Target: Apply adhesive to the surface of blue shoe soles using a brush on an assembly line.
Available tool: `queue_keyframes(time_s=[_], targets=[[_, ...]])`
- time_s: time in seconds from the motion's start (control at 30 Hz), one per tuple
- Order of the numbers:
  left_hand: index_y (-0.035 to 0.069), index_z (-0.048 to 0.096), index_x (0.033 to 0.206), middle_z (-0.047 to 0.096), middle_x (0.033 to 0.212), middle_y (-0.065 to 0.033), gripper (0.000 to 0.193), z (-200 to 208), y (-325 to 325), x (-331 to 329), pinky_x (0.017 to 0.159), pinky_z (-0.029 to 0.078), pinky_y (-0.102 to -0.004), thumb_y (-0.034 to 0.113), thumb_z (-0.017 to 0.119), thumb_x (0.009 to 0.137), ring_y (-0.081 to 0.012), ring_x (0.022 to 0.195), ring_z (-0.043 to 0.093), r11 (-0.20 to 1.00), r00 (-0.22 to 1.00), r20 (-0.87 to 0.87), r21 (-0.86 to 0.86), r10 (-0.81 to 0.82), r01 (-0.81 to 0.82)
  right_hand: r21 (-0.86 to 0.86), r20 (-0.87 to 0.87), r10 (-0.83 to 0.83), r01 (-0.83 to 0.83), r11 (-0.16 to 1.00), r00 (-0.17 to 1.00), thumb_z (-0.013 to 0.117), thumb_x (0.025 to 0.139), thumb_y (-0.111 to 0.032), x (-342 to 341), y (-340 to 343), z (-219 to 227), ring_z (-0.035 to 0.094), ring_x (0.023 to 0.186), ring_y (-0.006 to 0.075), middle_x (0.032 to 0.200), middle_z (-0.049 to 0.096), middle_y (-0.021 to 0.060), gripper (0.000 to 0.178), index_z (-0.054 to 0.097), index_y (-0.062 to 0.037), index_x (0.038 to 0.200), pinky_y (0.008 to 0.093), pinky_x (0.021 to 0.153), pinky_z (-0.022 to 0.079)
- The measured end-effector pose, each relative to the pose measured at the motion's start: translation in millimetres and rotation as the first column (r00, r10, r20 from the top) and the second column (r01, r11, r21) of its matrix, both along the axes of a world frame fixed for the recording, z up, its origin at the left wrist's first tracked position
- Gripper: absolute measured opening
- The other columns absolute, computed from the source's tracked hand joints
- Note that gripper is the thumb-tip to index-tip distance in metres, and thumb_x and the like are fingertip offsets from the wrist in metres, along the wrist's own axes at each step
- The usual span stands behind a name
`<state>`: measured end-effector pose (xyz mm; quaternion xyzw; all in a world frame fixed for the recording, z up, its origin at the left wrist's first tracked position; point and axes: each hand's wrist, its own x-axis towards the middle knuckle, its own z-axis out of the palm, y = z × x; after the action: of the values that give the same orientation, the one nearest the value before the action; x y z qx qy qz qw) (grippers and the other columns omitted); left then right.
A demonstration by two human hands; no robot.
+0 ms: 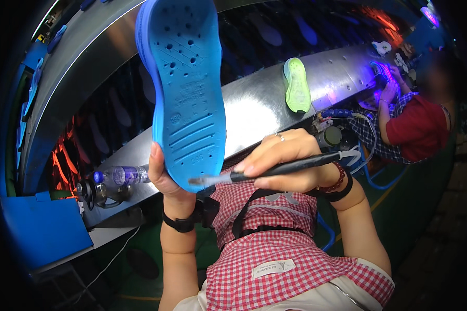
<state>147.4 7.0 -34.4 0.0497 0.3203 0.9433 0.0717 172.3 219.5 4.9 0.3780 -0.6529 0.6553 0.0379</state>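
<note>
1. Tabletop [244, 116]: bare metal, curving from the lower left to the upper right of the view.
2. Co-worker [417, 122]: seated at the right end of the tabletop, both hands at something lit purple that I cannot make out.
3. Blue sole [192, 103]: held up off the tabletop, in front of its left half, heel toward the wearer and toe running out of view. It looks light, stiff enough to keep its shape, yet with some give like foam. The surface may be slick where wet, though wetness is hard to tell. Best hold is by the heel's side walls, leaving the broad face free; it seems hard to break, easier to smudge.
4. Lime sole [298, 90]: on the tabletop, reaching from near the far edge toward the near one.
5. Bottle [124, 176]: clear, blue-capped, near the tabletop's left end.
6. Left hand [168, 185]: its grip is closed round the heel of the blue sole — thumb at the left wall, fingers mostly hidden.
7. Right hand [290, 150]: its grip is narrow, pinching the brush like a pen.
8. Brush [291, 165]: black handle, pale cord at the back; bristles [198, 181] at the heel face — apparently touching.
</note>
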Motion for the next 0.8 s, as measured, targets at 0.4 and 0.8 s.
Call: queue_keyframes(time_s=[0.4, 0.8], targets=[[-0.005, 0.045, 0.12, 0.057, 0.109, -0.0199, 0.048, 12.5, -6.9, -11.9, 0.085, 0.048, -0.0376, 0.03, 0.047, 0.086, -0.0281, 0.095, 0.06, 0.925, 0.909, 0.198, -0.025, -0.368, 0.38, 0.163, 0.017, 0.215, -0.215, 0.963, 0.976, 0.065, 0.074, 0.001, -7.4, 9.0, -3.0, 0.064, 0.089, 0.0252, 0.096, 0.066, 0.0128, 0.019, 0.064, -0.0036, 0.093, 0.0323, 0.076, 0.052], [-0.008, 0.049, 0.117, 0.059, 0.101, -0.0176, 0.051, 25.9, -14.1, -1.9, 0.069, 0.052, -0.0277, 0.031, 0.054, 0.085, -0.0195, 0.082, 0.062, 0.691, 0.784, 0.434, -0.391, -0.444, 0.608, 0.477, -0.071, 0.329, -0.258, 0.84, 0.942, 0.063, 0.076, -0.007, -2.3, 28.9, 0.7, 0.065, 0.085, 0.024, 0.097, 0.066, 0.0118, 0.018, 0.066, -0.0049, 0.094, 0.0301, 0.073, 0.052]])
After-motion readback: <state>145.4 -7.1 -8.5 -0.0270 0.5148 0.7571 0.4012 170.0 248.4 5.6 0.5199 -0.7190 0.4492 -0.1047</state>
